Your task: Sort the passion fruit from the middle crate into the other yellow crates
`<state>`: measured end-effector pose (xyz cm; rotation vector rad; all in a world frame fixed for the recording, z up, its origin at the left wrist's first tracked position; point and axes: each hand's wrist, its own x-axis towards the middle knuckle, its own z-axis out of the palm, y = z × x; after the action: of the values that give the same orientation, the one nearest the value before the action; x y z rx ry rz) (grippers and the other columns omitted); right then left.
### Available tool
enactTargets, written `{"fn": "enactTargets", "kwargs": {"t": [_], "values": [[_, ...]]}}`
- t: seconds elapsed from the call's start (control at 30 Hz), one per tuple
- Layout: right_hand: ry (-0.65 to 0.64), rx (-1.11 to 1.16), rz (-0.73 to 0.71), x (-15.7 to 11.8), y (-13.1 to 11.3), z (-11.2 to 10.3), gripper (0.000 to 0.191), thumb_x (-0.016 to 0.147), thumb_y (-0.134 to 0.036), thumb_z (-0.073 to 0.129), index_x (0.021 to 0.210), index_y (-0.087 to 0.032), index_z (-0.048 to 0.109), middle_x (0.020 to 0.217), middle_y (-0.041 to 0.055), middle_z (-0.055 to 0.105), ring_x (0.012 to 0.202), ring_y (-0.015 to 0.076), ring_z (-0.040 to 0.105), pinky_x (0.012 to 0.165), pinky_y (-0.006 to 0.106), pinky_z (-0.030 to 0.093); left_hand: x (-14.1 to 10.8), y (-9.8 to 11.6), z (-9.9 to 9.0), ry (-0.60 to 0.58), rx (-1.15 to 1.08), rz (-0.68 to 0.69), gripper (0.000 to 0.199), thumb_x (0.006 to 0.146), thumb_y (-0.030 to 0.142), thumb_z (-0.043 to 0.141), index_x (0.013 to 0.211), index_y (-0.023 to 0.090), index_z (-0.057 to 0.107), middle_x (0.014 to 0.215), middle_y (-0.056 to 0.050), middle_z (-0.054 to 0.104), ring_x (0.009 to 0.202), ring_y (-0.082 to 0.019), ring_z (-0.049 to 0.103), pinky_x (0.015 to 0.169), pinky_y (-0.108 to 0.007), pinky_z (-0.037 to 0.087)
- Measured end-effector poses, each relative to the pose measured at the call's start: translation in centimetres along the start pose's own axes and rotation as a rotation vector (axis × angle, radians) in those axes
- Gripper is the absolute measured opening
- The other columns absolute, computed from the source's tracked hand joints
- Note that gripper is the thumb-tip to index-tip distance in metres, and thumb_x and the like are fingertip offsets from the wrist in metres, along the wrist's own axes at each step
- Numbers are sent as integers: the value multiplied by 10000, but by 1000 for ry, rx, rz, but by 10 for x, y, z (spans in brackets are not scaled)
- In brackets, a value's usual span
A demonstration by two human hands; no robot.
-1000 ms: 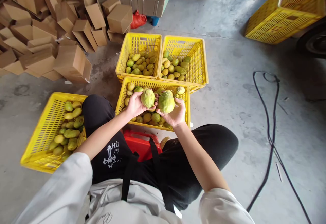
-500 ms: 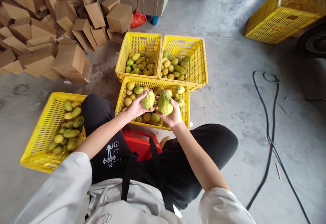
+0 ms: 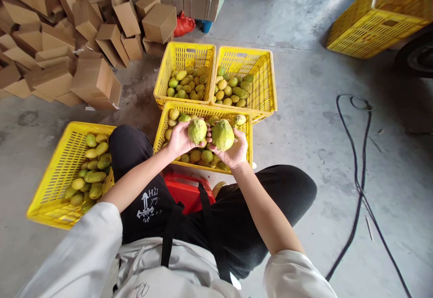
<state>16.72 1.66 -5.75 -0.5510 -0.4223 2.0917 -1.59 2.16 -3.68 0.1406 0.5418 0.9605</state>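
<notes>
My left hand (image 3: 180, 141) is closed around a lumpy green-yellow lemon (image 3: 197, 131), thumb at its upper left side. Beside it, my right hand (image 3: 237, 150) holds a larger, knobbly green-yellow lemon (image 3: 223, 134) from below and from the right. The two fruits are close together, with fingertips of the right hand in the gap between them. Both are held above the front yellow crate (image 3: 251, 142), which contains many green and yellow lemons (image 3: 195, 155). Part of that crate's contents is hidden by my hands.
Behind stand two yellow crates (image 3: 184, 48) (image 3: 272, 76) with more lemons. Another yellow crate (image 3: 50, 176) of lemons sits by my left knee. A red plastic object (image 3: 182, 194) is between my legs. Cardboard boxes (image 3: 93, 81) pile at left; a black cable (image 3: 358, 189) lies at right.
The lemon in my right hand has been turned and moved slightly right, and that hand is opened more beneath it. The left hand's lemon has risen slightly.
</notes>
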Motion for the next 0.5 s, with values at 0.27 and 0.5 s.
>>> {"fn": "enactTargets", "kwargs": {"t": [0.27, 0.5], "values": [[8, -96, -6, 0, 8, 1, 381, 719, -503, 698, 996, -255, 616, 942, 32, 713, 938, 253, 677, 674, 373, 603, 5, -5, -4, -24, 96, 7, 248, 898, 290, 517, 1092, 164, 606, 840, -75, 700, 710, -198, 697, 504, -241, 493], [120, -103, 3, 3, 18, -2, 384, 691, -507, 730, 962, -258, 620, 894, 7, 707, 922, 243, 693, 756, 402, 616, 7, -10, -9, -29, 258, 73, 163, 795, 236, 655, 934, 176, 595, 781, -38, 678, 646, -176, 674, 499, -241, 498]]}}
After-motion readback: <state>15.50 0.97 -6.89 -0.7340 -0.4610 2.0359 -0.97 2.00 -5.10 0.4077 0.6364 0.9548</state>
